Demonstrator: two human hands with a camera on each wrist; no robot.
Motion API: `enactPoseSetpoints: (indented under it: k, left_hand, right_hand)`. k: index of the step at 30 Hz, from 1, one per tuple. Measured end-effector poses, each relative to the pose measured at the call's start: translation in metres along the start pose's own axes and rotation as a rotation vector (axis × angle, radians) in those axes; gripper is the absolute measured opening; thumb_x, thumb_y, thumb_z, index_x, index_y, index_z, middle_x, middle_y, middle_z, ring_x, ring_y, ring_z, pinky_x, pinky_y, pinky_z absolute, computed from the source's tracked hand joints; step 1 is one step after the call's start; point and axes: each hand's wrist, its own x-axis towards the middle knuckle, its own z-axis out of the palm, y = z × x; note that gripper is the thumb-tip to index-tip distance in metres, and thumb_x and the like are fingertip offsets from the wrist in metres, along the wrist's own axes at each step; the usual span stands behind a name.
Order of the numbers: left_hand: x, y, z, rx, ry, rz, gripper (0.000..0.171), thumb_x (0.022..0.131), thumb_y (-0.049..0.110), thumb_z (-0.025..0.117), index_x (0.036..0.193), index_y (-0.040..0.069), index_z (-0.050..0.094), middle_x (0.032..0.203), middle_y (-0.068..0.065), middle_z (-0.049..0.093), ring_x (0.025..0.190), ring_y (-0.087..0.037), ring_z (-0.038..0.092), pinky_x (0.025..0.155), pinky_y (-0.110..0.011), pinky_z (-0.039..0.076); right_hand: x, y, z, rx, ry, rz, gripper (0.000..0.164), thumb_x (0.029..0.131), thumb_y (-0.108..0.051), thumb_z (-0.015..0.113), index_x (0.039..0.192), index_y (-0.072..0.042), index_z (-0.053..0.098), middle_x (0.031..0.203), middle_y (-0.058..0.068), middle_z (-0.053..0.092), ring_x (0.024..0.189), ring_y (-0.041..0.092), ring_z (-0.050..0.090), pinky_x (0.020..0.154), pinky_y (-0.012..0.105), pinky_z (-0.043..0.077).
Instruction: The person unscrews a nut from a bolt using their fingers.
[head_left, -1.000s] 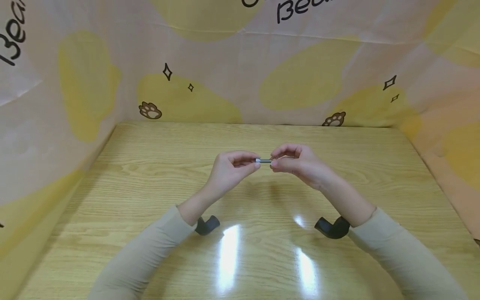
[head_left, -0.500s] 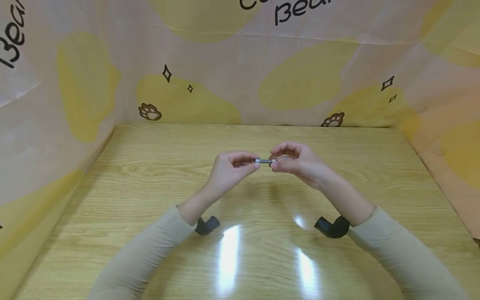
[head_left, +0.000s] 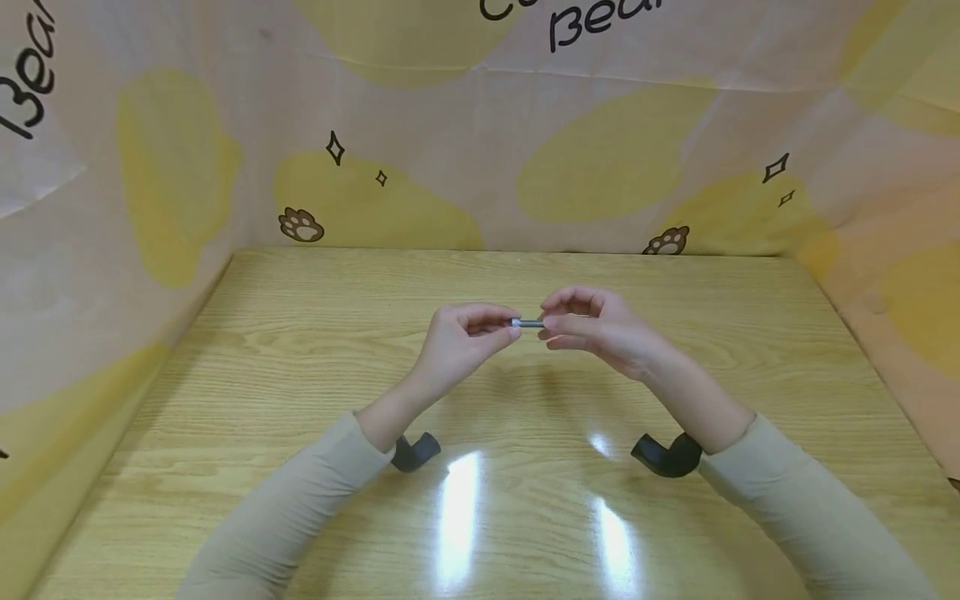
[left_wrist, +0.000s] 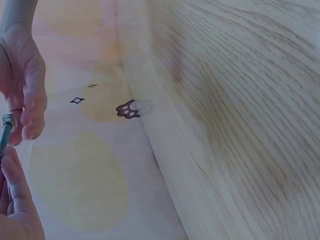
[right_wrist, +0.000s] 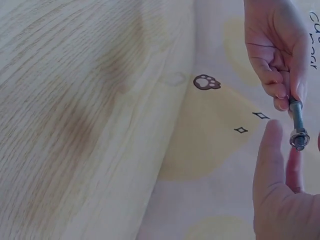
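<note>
From my remote feed, two bare hands meet above a wood-grain desk (head_left: 300, 375), seen from the person's head. Between them lies the thing being handled: a small metal bolt (head_left: 532, 323), held level and running from one hand to the other. The left hand (head_left: 461, 340) has its thumb and fingers clamped on the bolt's head end. A metal nut (right_wrist: 299, 137) sits on the threaded shaft near its far end, with the tip poking out past it. The right hand (head_left: 600, 332) is at that end, its thumb and fingers apart around the nut; whether any of them touches it I cannot tell.

Both arms wear light beige sleeves (head_left: 300, 492). A black curved piece (head_left: 417, 452) shows beside the left wrist, and a matching black piece (head_left: 667, 456) beside the right. Behind and beside the desk I see pale cloth (head_left: 495, 133) with yellow patches, brown paw prints, outlined stars and black lettering that includes "Bear". Two bright reflections streak the desk's near part.
</note>
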Motion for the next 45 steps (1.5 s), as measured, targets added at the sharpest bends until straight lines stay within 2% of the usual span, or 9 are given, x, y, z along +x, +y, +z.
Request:
enactPoseSetpoints:
  k: [6,11,17,22,25,29,35,41,45]
  left_hand:
    - [-0.0008,0.0015,-0.0003,-0.004,0.000,0.002,0.018,0.085,0.005,0.068,0.100,-0.004,0.068,0.095,-0.013,0.069,0.079,-0.019,0.067,0.072,-0.030,0.056]
    - [-0.0011,0.0008,-0.0004,0.007,0.004,-0.004,0.019,0.084,0.005,0.068,0.101,-0.004,0.068,0.095,-0.012,0.069,0.079,-0.018,0.066,0.072,-0.030,0.056]
    - [-0.0012,-0.0004,-0.0003,0.002,0.010,0.002,0.018,0.084,0.005,0.068,0.100,-0.004,0.068,0.095,-0.012,0.069,0.078,-0.018,0.066,0.071,-0.030,0.056]
    - [-0.0012,-0.0010,-0.0008,0.003,0.010,0.008,0.017,0.084,0.006,0.068,0.099,-0.002,0.069,0.094,-0.009,0.069,0.078,-0.018,0.066,0.071,-0.030,0.056]
    - [-0.0012,-0.0014,-0.0010,0.010,0.011,0.008,0.017,0.084,0.006,0.068,0.099,-0.001,0.069,0.093,-0.009,0.069,0.078,-0.017,0.066,0.071,-0.030,0.056]
    - [-0.0012,-0.0017,-0.0013,0.011,0.012,0.015,0.016,0.084,0.006,0.068,0.099,-0.002,0.069,0.093,-0.009,0.069,0.078,-0.018,0.066,0.071,-0.030,0.056]
    - [-0.0013,-0.0018,-0.0014,0.007,0.014,0.015,0.016,0.084,0.006,0.068,0.099,-0.001,0.069,0.092,-0.009,0.069,0.076,-0.017,0.065,0.070,-0.029,0.055]
    - [-0.0020,-0.0014,-0.0015,0.007,0.015,0.020,0.017,0.084,0.006,0.068,0.099,-0.003,0.069,0.093,-0.011,0.069,0.078,-0.022,0.066,0.070,-0.030,0.055]
    - [-0.0022,-0.0010,-0.0015,0.000,0.013,0.012,0.018,0.084,0.007,0.069,0.100,-0.002,0.069,0.092,-0.010,0.069,0.078,-0.021,0.066,0.070,-0.029,0.055]
  right_hand:
    - [0.0001,0.0002,0.0014,0.040,-0.007,0.039,0.007,0.091,-0.003,0.056,0.091,-0.006,0.062,0.079,0.006,0.065,0.070,0.014,0.065,0.071,0.027,0.056]
    - [0.0011,0.0033,-0.0006,-0.027,-0.013,-0.011,0.016,0.085,0.006,0.059,0.095,-0.006,0.059,0.089,0.005,0.063,0.081,0.016,0.064,0.080,0.030,0.053]
    - [0.0016,0.0014,0.0011,0.028,-0.016,0.009,0.007,0.092,-0.003,0.054,0.092,-0.006,0.060,0.083,0.006,0.064,0.073,0.014,0.065,0.073,0.027,0.055]
    - [0.0010,0.0021,-0.0001,-0.012,-0.012,-0.039,0.016,0.086,0.007,0.057,0.091,-0.008,0.060,0.090,0.005,0.062,0.079,0.015,0.063,0.079,0.028,0.054]
    - [0.0009,0.0013,0.0006,-0.008,0.003,-0.030,0.015,0.087,0.004,0.058,0.095,-0.007,0.059,0.095,0.006,0.059,0.081,0.016,0.064,0.080,0.029,0.053]
    - [0.0013,0.0010,0.0022,0.040,-0.003,0.007,0.006,0.092,-0.003,0.055,0.095,-0.004,0.060,0.086,0.007,0.063,0.074,0.016,0.066,0.073,0.027,0.055]
    - [0.0000,0.0023,0.0004,-0.001,-0.006,-0.043,0.018,0.086,0.007,0.055,0.093,-0.008,0.061,0.089,0.005,0.063,0.080,0.015,0.065,0.079,0.029,0.054]
    - [0.0005,0.0013,0.0014,0.028,0.001,-0.007,0.010,0.092,-0.001,0.054,0.092,-0.007,0.062,0.084,0.006,0.064,0.074,0.015,0.066,0.074,0.028,0.055]
    - [0.0001,0.0016,0.0009,0.009,0.011,-0.020,0.015,0.088,0.005,0.056,0.087,-0.009,0.064,0.080,0.004,0.065,0.072,0.013,0.065,0.073,0.026,0.055]
